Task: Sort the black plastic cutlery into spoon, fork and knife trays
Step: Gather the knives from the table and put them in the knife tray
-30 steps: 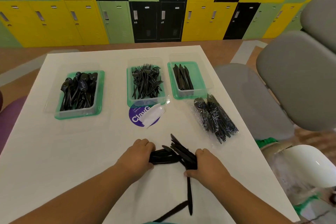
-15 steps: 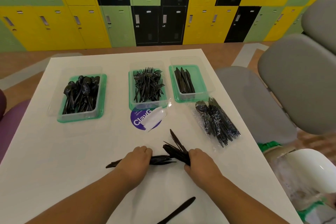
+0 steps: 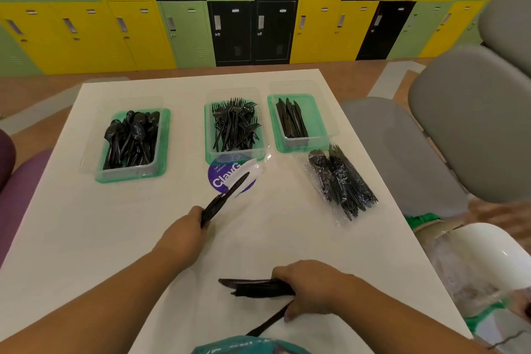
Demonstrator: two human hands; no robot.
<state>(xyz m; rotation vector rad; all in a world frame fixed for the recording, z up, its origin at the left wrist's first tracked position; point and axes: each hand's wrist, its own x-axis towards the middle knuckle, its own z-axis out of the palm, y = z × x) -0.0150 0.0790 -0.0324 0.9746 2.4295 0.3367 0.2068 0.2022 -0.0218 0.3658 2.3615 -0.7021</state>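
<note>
Head view:
Left hand (image 3: 184, 234): grips a bunch of knives (image 3: 225, 198), blades aimed toward the knife tray (image 3: 297, 123).
Right hand (image 3: 309, 287): clasps a second bundle (image 3: 255, 287) low over the table (image 3: 86, 224); 1 loose knife (image 3: 268, 322) lies under it.
Step well done, I judge: carry the left bunch past the fork tray (image 3: 234, 129) and lay it lengthwise among the knives, handles aligned.
Spoon tray (image 3: 132, 144): far left, full.

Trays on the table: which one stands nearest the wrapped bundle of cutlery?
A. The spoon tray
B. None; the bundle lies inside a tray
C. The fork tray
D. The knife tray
D: the knife tray sits just above the wrapped bundle, while the fork tray and spoon tray stand farther left.
</note>
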